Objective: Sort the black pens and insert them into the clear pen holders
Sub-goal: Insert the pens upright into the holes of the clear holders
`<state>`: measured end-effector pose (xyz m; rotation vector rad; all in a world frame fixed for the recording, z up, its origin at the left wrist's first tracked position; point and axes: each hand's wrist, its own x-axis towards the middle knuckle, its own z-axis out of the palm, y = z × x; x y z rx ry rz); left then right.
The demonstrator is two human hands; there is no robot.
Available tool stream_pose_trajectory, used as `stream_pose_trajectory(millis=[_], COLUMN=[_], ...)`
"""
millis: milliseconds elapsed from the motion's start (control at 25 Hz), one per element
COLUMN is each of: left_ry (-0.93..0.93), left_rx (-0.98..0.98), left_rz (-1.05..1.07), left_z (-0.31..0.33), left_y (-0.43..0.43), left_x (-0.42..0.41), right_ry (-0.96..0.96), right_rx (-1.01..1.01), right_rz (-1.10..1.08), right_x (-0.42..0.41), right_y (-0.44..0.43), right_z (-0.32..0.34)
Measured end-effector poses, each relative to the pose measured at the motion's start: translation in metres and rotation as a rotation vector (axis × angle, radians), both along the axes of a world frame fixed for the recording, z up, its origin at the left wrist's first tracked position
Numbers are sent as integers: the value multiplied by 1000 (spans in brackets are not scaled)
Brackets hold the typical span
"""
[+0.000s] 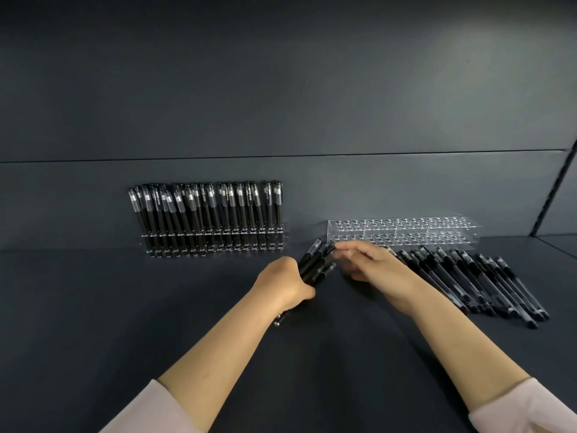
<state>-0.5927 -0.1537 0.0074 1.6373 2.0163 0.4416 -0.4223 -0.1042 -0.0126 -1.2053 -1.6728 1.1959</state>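
My left hand [285, 284] grips a bundle of black pens [313, 265] over the counter [125, 307]. My right hand [371, 265] reaches their caps, but blur hides whether it pinches one. Loose pens [487, 282] lie just before a clear holder [402, 232].

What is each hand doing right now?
Left hand: closed round a bundle of black pens.
Right hand: open, fingers stretched toward that bundle's caps.
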Motion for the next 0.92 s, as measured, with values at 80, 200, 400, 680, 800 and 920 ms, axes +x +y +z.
stream_pose_trajectory(millis=[80, 200, 400, 680, 800, 920], left_ry=[-29, -120, -580, -954, -1011, -1068], left_rx=[12, -34, -150, -136, -32, 50], left_rz=[-21, -37, 21, 33, 56, 108], left_z=[-1, -1, 3, 9, 1, -3], left_y=[-2, -4, -13, -33, -35, -37], left_x=[-10, -33, -90, -159, -183, -207], right_ry=[36, 77, 154, 401, 486, 509], right_rx=[-13, -40, -210, -280, -141, 96], right_rz=[-11, -80, -157, -76, -211, -379], right_x=[-5, -20, -65, -149, -184, -209], right_y=[-4, -6, -15, -30, -27, -21], right_z=[2, 2, 6, 30, 35, 42])
